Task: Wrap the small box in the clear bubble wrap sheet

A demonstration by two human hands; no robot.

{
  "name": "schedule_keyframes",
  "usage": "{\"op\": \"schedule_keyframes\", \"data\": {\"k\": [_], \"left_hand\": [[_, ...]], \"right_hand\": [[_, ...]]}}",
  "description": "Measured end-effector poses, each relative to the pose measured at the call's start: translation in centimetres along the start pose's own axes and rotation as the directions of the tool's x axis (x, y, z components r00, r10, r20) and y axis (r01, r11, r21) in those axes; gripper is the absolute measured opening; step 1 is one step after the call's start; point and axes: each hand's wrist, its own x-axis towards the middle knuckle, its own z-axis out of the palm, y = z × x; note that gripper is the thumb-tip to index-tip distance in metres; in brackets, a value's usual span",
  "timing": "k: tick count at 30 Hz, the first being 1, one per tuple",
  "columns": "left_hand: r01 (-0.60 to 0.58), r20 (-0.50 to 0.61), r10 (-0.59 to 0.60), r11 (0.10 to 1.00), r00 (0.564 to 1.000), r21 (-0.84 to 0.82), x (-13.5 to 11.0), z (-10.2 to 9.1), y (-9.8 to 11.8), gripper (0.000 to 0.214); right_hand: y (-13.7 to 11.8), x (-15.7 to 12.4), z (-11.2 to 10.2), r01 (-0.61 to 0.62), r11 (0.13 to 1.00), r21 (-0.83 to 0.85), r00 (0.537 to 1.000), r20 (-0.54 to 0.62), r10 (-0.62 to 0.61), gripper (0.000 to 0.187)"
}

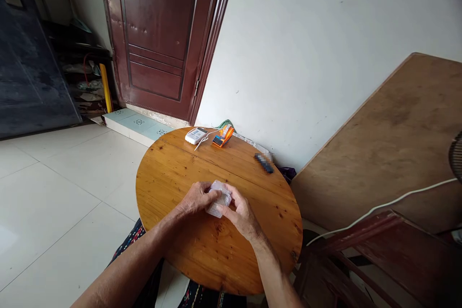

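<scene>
Both my hands meet over the middle of a round wooden table (173, 178). My left hand (197, 198) and my right hand (241, 212) are closed on a small clear plastic packet (218, 198) held between them, just above the tabletop. What is inside the packet cannot be made out. My fingers curl round its edges from both sides.
At the table's far edge lie a white device with a cord (196, 135), an orange and black object (223, 136) and a small dark bar (263, 163). A dark red door (159, 33) stands behind. A wooden board (393, 144) leans on the wall at right, above a dark chair (378, 255) and a white cable (382, 205).
</scene>
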Motion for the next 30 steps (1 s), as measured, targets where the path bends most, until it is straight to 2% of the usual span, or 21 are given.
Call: {"op": "schedule_keyframes", "data": {"k": [4, 7, 10, 12, 17, 21, 24, 27, 30], "left_hand": [[-0.061, 0.02, 0.061, 0.998, 0.998, 0.012, -0.2, -0.3, 0.3, 0.053], [-0.059, 0.004, 0.059, 0.998, 0.998, 0.016, -0.1, -0.5, 0.4, 0.049], [-0.018, 0.082, 0.023, 0.998, 0.996, -0.06, 0.1, -0.6, 0.4, 0.043], [0.025, 0.127, -0.008, 0.991, 0.992, -0.13, 0.2, -0.7, 0.4, 0.044], [0.117, 0.109, -0.087, 0.944, 0.99, -0.307, 0.2, -0.5, 0.5, 0.045], [0.127, 0.151, -0.062, 0.869, 0.987, -0.479, 0.0, -0.3, 0.7, 0.041], [0.144, 0.169, -0.071, 0.871, 0.983, -0.47, 0.0, -0.2, 0.7, 0.038], [0.129, 0.159, -0.067, 0.895, 0.985, -0.426, 0.0, -0.2, 0.5, 0.035], [0.121, 0.159, -0.058, 0.899, 0.985, -0.422, 0.2, -0.1, 0.2, 0.034]], "right_hand": [[0.1, 1.1, 0.0, -0.097, 0.975, 0.199, 0.995, 0.017, 0.096, 0.056], [0.5, 1.8, -0.2, -0.11, 0.946, 0.304, 0.993, 0.003, 0.115, 0.055], [1.1, 2.1, -0.2, -0.102, 0.933, 0.346, 0.994, 0.007, 0.106, 0.057], [1.6, 2.1, -0.2, -0.114, 0.926, 0.36, 0.992, -0.009, 0.126, 0.059], [2.3, 1.8, 0.2, -0.107, 0.938, 0.329, 0.991, -0.045, 0.129, 0.061], [2.0, 2.2, 0.3, -0.064, 0.959, 0.276, 0.987, -0.124, 0.102, 0.053], [1.6, 2.8, 0.2, -0.078, 0.969, 0.236, 0.973, -0.193, 0.125, 0.041], [1.0, 3.6, 0.2, -0.109, 0.966, 0.234, 0.967, -0.198, 0.158, 0.04], [0.4, 4.3, 0.5, -0.129, 0.945, 0.3, 0.957, -0.214, 0.198, 0.038]]}}
